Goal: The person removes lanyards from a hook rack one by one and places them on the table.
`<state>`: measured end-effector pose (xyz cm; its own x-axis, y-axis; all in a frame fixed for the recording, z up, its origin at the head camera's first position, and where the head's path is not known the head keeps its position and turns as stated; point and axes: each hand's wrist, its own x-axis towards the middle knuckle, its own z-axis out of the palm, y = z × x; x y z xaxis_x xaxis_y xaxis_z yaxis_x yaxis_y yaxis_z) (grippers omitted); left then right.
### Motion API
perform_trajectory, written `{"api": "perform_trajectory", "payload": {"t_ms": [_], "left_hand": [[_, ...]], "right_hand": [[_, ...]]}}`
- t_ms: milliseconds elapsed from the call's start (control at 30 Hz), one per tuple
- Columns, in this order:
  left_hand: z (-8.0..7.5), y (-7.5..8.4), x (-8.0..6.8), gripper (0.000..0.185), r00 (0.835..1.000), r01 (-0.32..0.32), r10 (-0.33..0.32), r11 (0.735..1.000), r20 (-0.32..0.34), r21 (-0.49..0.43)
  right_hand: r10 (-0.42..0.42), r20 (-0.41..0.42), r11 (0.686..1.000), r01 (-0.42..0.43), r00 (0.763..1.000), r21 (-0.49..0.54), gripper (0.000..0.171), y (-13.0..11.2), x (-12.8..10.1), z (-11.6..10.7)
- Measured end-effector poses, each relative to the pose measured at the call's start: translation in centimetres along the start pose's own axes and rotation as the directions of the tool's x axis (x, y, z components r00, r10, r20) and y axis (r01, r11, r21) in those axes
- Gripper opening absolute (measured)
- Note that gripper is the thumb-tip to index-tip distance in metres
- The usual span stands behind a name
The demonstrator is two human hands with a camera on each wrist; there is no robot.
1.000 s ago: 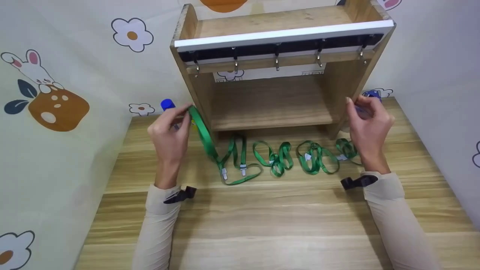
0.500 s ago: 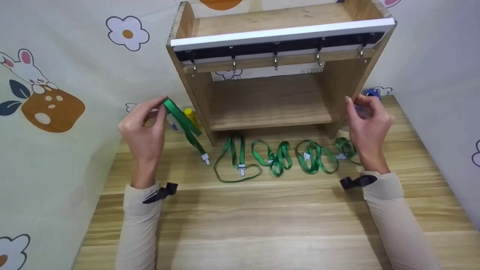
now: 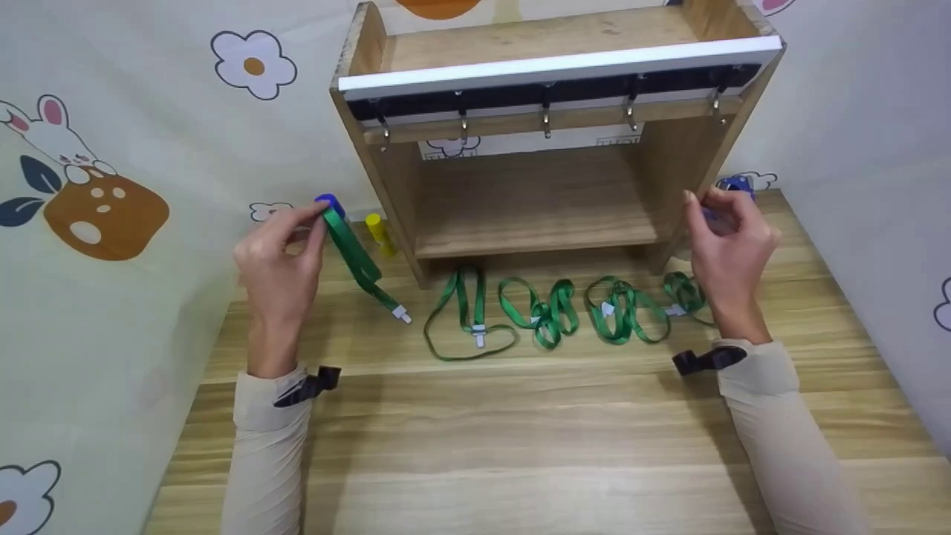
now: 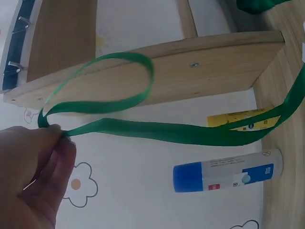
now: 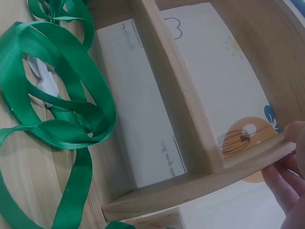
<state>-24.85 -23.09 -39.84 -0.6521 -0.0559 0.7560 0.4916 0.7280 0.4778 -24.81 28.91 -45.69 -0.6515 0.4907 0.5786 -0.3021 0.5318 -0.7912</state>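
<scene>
L wrist cam only: lanyard [image 4: 143, 129] loop pinched, left hand [image 4: 33, 176]

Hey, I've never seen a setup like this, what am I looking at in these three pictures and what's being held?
There is no machine: a person works with bare hands and wears three cameras. The wide picture comes from the head; the other two come from each wrist. The left hand pinches a green lanyard lifted off the wooden table. The right hand grips the side of a wooden shelf that carries a row of hooks. More green lanyards lie in front of the shelf. A blue glue stick and a yellow one sit beside the shelf.
</scene>
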Motion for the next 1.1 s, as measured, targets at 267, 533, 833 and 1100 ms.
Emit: {"api": "perform_trajectory", "payload": {"t_ms": [267,533,833,1100], "left_hand": [[0.8,-1.8,-1.6,0.016,0.934,0.066,-0.083,0.996,0.348,0.061],[2.0,-3.2,-3.1,0.018,0.775,0.130,-0.131,0.990,0.618,0.048],[5.3,-4.9,-5.2,0.012,0.651,0.057,-0.108,0.994,0.751,0.094],[6.0,-5.6,-5.8,0.012,0.608,0.078,-0.174,0.984,0.774,0.160]], "right_hand": [[0.021,0.010,0.999,-0.021,1.000,-0.029,0.028,-0.1,-0.1,-0.1],[0.023,0.012,0.999,-0.023,1.000,-0.033,0.028,0.0,-0.1,-0.1],[-0.007,-0.012,1.000,0.007,1.000,0.008,0.026,0.1,0.1,0.1],[-0.025,-0.033,0.999,0.027,0.999,0.038,0.023,-0.1,0.1,0.3]]}}
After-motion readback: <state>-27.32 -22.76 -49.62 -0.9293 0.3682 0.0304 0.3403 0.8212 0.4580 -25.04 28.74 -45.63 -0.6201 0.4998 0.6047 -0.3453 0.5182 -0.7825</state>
